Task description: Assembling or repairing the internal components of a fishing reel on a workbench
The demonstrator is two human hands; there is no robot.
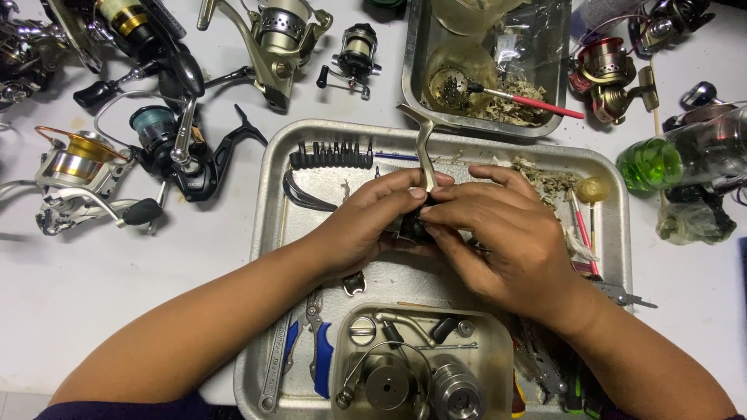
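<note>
Over a metal tray [268, 233], my left hand [366, 222] and my right hand [498, 233] meet around a small dark fishing reel body [412, 225], mostly hidden by the fingers. A silver reel handle arm [424, 148] sticks up from it toward the far side. Both hands grip the reel body, fingertips touching at its top.
A black bit holder [331, 155] lies at the tray's back. A clear tub [424, 365] of reel parts and blue-handled pliers [319, 350] sit near me. A second tray [412, 78] with a red brush [529, 101] lies beyond. Several reels [78, 175] crowd the left, a green bottle [677, 155] the right.
</note>
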